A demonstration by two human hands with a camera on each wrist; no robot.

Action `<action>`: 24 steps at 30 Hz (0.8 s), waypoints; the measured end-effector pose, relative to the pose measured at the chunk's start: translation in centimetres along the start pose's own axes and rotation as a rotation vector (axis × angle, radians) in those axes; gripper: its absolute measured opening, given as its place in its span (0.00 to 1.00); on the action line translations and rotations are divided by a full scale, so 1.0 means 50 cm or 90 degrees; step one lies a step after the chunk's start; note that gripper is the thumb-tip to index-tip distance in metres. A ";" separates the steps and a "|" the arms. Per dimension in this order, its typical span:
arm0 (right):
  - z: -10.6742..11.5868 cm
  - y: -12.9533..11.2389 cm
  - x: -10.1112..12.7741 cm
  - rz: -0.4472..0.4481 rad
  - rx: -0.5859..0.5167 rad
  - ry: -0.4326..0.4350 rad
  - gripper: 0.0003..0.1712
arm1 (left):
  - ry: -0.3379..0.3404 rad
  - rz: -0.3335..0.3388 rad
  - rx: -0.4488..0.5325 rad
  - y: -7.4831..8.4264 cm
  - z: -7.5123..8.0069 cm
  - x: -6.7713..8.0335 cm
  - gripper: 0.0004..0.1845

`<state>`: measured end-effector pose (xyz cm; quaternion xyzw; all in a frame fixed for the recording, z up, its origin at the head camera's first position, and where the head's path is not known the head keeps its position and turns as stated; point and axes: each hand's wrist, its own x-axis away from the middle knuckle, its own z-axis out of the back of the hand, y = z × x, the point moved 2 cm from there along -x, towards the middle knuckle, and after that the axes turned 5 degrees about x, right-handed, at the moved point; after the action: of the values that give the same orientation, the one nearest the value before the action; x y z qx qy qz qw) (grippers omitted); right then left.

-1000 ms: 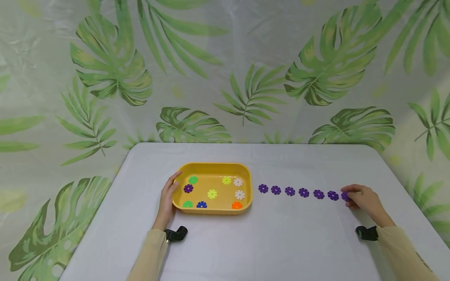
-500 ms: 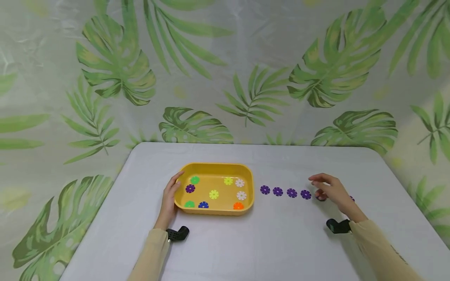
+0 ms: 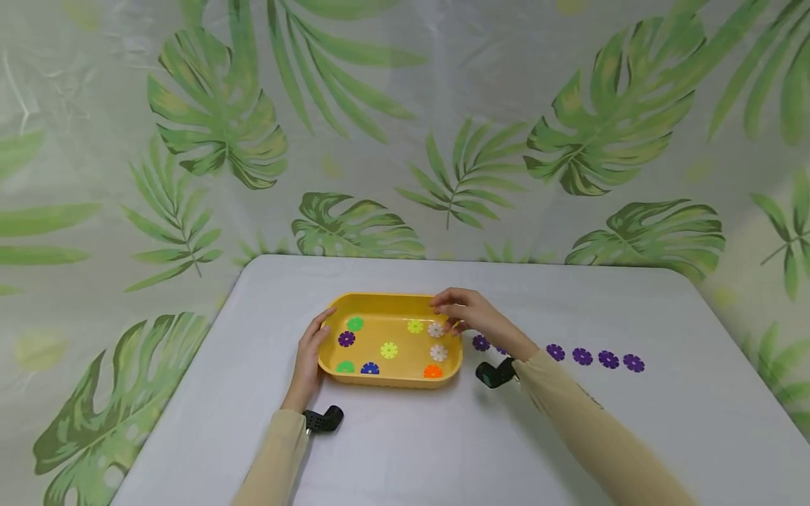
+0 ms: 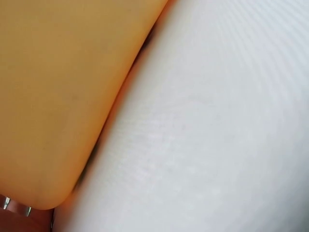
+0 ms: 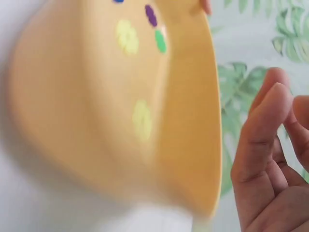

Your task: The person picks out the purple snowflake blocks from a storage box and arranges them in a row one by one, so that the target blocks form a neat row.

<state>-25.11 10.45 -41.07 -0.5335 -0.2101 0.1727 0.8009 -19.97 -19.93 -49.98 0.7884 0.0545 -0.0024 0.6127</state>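
Observation:
A yellow tray (image 3: pixel 380 305) holds flower-shaped plastic discs: a purple one (image 3: pixel 346 339), a blue one (image 3: pixel 370 369), an orange one (image 3: pixel 433 371), and pairs of green, yellow and white ones (image 3: pixel 439 353). My left hand (image 3: pixel 306 365) holds the tray's left end, fingers at the rim. Over the right end hovers my right hand (image 3: pixel 477 314), fingers loosely bent above a white disc (image 3: pixel 436 329). In the right wrist view, nothing shows between the fingers of the right hand (image 5: pixel 265 164), beside the tray wall (image 5: pixel 193 96).
Right of the tray, several purple flower discs (image 3: pixel 582 356) lie in a row on the white-covered table (image 3: pixel 405 450). My right forearm (image 3: pixel 582 414) passes in front of part of that row. A leaf-patterned curtain (image 3: pixel 354 225) hangs behind the table.
My right hand has let go of a purple disc at the row's right end and moved left to above the tray. The left hand stays on the tray.

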 end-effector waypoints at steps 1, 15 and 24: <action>-0.018 -0.011 -0.015 0.003 -0.003 -0.019 0.20 | -0.001 -0.001 0.001 0.000 0.000 0.000 0.20; -0.230 -0.051 -0.173 -0.075 0.005 -0.187 0.18 | -0.004 0.009 -0.002 0.002 0.005 -0.003 0.21; -0.268 -0.050 -0.207 -0.139 -0.015 -0.224 0.17 | -0.010 0.011 0.011 0.007 0.002 -0.005 0.21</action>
<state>-26.81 -6.13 -44.92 -0.4784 -0.4056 0.1730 0.7594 -20.16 -20.13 -49.67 0.7942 0.0429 -0.0041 0.6061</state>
